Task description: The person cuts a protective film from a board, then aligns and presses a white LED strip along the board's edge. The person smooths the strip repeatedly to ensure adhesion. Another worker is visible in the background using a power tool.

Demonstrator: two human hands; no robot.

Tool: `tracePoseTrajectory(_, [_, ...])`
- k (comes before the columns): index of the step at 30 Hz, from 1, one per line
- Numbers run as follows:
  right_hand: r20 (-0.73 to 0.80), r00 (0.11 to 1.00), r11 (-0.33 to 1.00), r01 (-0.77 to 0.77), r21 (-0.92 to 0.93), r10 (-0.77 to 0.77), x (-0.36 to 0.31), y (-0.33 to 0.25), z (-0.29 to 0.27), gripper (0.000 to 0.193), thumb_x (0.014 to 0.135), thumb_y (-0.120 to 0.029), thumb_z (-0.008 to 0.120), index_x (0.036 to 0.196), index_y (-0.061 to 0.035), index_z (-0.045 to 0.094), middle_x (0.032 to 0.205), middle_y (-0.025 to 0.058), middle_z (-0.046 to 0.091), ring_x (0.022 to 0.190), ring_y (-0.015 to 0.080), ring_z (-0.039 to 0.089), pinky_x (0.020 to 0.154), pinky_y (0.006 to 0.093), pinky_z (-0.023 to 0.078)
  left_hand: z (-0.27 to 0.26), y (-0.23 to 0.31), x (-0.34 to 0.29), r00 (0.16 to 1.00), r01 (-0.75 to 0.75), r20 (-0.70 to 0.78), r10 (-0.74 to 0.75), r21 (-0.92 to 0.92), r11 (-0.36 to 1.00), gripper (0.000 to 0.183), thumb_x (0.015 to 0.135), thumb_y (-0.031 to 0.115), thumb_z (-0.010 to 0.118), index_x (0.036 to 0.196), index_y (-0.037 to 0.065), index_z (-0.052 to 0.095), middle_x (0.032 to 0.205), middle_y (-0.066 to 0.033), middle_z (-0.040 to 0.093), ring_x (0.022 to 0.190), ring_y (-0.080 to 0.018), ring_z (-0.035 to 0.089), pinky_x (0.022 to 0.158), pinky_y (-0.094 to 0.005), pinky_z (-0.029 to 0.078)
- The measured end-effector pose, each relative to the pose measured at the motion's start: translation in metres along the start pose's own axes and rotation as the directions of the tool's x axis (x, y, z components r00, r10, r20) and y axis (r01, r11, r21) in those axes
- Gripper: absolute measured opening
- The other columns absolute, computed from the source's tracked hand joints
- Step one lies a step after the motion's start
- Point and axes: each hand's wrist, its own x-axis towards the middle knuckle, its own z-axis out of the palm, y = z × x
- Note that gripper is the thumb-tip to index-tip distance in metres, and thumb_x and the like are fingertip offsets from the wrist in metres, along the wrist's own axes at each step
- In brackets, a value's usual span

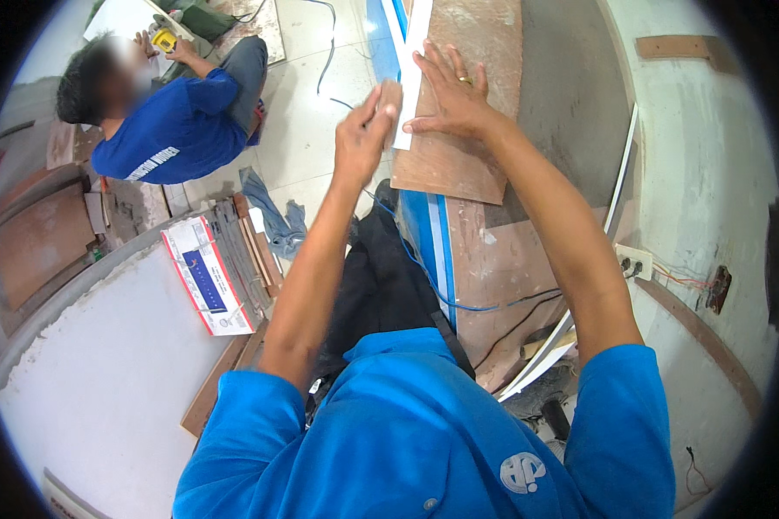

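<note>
My left hand (365, 138) is closed around a small tan block (391, 92), blurred by motion, at the left edge of a white strip (412, 82). I cannot make out what kind of block it is. The strip lies lengthwise on a brown wooden board (472, 164). My right hand (455, 97) is spread flat on the board just right of the strip, a ring on one finger. Its thumb and a fingertip reach the strip's right edge, pressing against it.
A co-worker (173, 130) in a blue shirt sits at the upper left, holding a yellow tape measure (164, 40). Blue cable (424, 268) runs past my legs. A white box (208, 275) stands at left near stacked boards. A wall socket (634, 261) is on the right.
</note>
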Motion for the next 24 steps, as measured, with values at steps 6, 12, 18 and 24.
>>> tracePoseTrajectory(6, [-0.046, 0.999, 1.0, -0.018, 0.014, 0.018, -0.007, 0.013, 0.0, 0.14, 0.063, -0.078, 0.085, 0.173, -0.0243, 0.018, 0.183, 0.005, 0.002, 0.166, 0.0395, -0.004, 0.123, 0.0776, 0.0, -0.002, -0.004, -0.038, 0.997, 0.062, 0.046, -0.067, 0.093, 0.994, 0.067, 0.102, 0.04, 0.07, 0.149, -0.006, 0.058, 0.116, -0.0222, 0.071, 0.107, -0.0238, 0.066, 0.095, -0.0366, 0.051])
tracePoseTrajectory(12, [0.019, 1.0, 1.0, -0.02, -0.02, 0.02, 0.002, 0.002, -0.003, 0.142, 0.059, -0.077, 0.086, 0.173, -0.0244, 0.02, 0.183, 0.0037, 0.003, 0.166, 0.0394, -0.003, 0.124, 0.0776, 0.002, 0.007, 0.0, 0.023, 0.996, 0.064, 0.056, -0.062, -0.03, 0.998, 0.069, 0.103, 0.039, 0.069, 0.152, -0.008, 0.054, 0.131, -0.0192, 0.072, 0.112, -0.019, 0.065, 0.102, -0.0326, 0.052])
tracePoseTrajectory(18, [-0.021, 0.999, 0.999, -0.043, -0.006, 0.043, -0.005, 0.007, 0.004, 0.143, 0.058, -0.078, 0.086, 0.172, -0.0249, 0.021, 0.182, 0.004, 0.005, 0.166, 0.0387, -0.001, 0.124, 0.0778, 0.001, -0.006, -0.015, -0.06, 0.983, 0.174, 0.08, -0.164, -0.145, 0.974, 0.069, 0.103, 0.03, 0.071, 0.158, -0.005, 0.049, 0.145, -0.0202, 0.063, 0.125, -0.0221, 0.062, 0.11, -0.034, 0.047])
tracePoseTrajectory(24, [-0.049, 0.999, 1.0, -0.021, -0.015, 0.02, -0.004, 0.0, 0.003, 0.137, 0.063, -0.076, 0.086, 0.172, -0.0248, 0.021, 0.182, 0.0052, 0.005, 0.167, 0.0383, -0.001, 0.124, 0.077, 0.0, -0.011, -0.01, -0.05, 0.968, 0.239, 0.132, -0.213, -0.233, 0.943, 0.072, 0.101, 0.028, 0.074, 0.16, -0.003, 0.047, 0.14, -0.018, 0.065, 0.124, -0.02, 0.062, 0.106, -0.0335, 0.049])
